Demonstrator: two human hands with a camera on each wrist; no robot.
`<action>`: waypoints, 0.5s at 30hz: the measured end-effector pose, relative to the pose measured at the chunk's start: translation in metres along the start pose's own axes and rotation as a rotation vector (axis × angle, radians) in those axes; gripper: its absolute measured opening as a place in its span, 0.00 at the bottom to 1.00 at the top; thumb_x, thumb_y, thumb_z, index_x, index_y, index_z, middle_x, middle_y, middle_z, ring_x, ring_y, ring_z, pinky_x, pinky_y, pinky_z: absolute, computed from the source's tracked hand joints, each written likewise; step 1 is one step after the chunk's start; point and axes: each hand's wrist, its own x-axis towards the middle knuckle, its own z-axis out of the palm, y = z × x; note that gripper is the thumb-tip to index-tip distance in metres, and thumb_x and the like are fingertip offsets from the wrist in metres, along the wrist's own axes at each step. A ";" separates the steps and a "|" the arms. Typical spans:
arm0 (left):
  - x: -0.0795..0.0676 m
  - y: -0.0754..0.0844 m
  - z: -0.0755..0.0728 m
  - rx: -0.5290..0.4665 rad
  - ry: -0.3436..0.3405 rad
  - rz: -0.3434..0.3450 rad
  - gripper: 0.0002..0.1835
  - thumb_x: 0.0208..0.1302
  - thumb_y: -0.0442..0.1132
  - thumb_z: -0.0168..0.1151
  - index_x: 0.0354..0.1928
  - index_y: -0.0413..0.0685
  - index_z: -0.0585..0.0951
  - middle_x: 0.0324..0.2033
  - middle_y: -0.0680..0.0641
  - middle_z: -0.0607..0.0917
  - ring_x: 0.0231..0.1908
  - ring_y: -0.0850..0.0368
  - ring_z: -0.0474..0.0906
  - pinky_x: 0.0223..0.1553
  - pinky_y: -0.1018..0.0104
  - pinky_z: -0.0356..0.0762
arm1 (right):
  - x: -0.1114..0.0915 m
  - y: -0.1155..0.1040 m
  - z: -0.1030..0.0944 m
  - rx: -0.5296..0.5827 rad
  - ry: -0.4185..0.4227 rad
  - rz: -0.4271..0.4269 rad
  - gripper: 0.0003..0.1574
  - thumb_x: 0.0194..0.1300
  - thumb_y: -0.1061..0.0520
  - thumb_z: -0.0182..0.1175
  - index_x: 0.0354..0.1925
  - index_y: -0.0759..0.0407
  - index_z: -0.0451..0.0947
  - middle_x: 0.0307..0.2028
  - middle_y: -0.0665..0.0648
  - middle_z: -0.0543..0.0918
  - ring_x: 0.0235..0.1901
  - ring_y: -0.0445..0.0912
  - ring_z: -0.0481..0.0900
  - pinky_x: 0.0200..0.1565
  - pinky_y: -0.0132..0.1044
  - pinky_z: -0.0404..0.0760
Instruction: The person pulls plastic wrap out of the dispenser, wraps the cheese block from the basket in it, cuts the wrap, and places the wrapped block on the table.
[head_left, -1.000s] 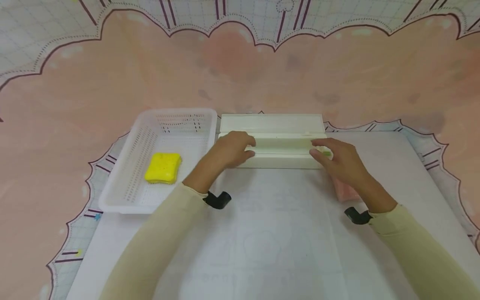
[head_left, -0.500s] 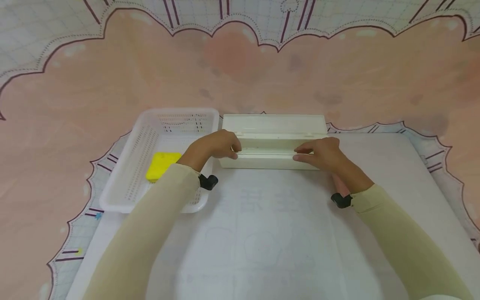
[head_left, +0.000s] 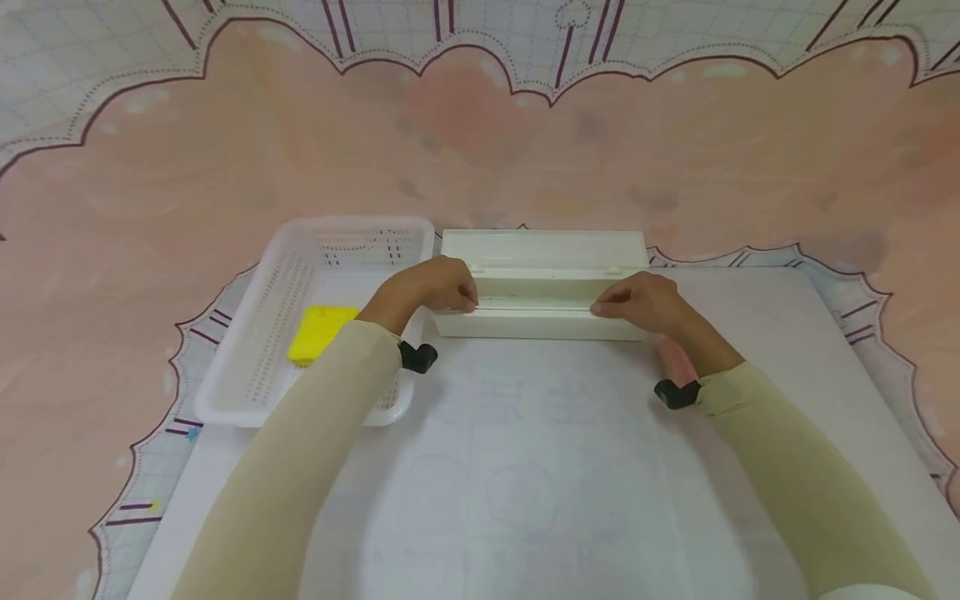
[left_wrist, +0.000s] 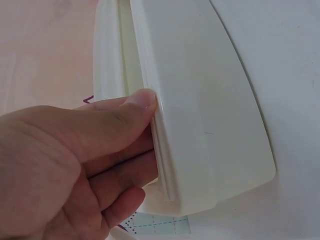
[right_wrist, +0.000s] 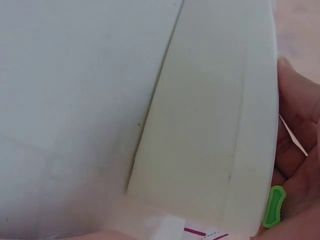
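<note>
A long white plastic box (head_left: 540, 325) stands with its lid (head_left: 543, 248) raised at the back, apparently a cling film dispenser. My left hand (head_left: 441, 285) pinches the front rim near the box's left end; the left wrist view shows the thumb of that hand (left_wrist: 100, 135) on the rim and the other fingers inside. Farther right, my right hand (head_left: 637, 302) pinches the same rim, fingertips together. A small green slider (right_wrist: 274, 206) sits by that hand at the box's end in the right wrist view. Whether any thin film lies between the fingers is unclear.
Left of the box stands a white perforated basket (head_left: 232, 367) with a folded yellow cloth or sponge (head_left: 322, 333) in it, partly behind the left forearm. A pink object (head_left: 677, 363) lies under the right wrist. White paper (head_left: 517, 467) covers the table top.
Both hands have shifted left along the box. Their fingertips, parted a second ago, have come together on the front rim. The box and basket have stayed in place.
</note>
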 end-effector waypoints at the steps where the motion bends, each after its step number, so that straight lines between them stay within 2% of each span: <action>1: 0.000 0.000 0.000 -0.005 -0.002 -0.005 0.10 0.72 0.40 0.64 0.51 0.48 0.88 0.49 0.47 0.87 0.49 0.51 0.79 0.56 0.55 0.79 | 0.001 -0.001 -0.001 0.011 -0.006 0.016 0.23 0.69 0.37 0.63 0.51 0.49 0.88 0.51 0.55 0.89 0.60 0.57 0.79 0.64 0.60 0.65; 7: 0.002 -0.003 -0.001 -0.010 -0.009 -0.001 0.10 0.72 0.41 0.64 0.50 0.48 0.88 0.49 0.47 0.87 0.50 0.51 0.79 0.57 0.55 0.78 | 0.005 -0.004 -0.006 0.058 -0.024 0.084 0.23 0.69 0.37 0.64 0.51 0.48 0.88 0.53 0.56 0.87 0.57 0.54 0.78 0.60 0.58 0.68; 12: 0.003 -0.002 -0.001 -0.025 -0.006 0.002 0.10 0.72 0.40 0.64 0.50 0.48 0.87 0.48 0.47 0.87 0.49 0.51 0.79 0.57 0.55 0.78 | 0.006 -0.006 -0.008 0.068 -0.025 0.098 0.21 0.70 0.39 0.64 0.51 0.50 0.88 0.51 0.56 0.86 0.51 0.53 0.77 0.55 0.53 0.69; 15: 0.003 -0.001 0.000 -0.036 -0.003 0.002 0.09 0.71 0.40 0.65 0.49 0.48 0.88 0.48 0.47 0.87 0.49 0.51 0.78 0.57 0.55 0.78 | 0.008 -0.006 -0.008 0.075 -0.024 0.100 0.21 0.70 0.40 0.64 0.51 0.51 0.87 0.50 0.57 0.86 0.50 0.53 0.76 0.56 0.55 0.68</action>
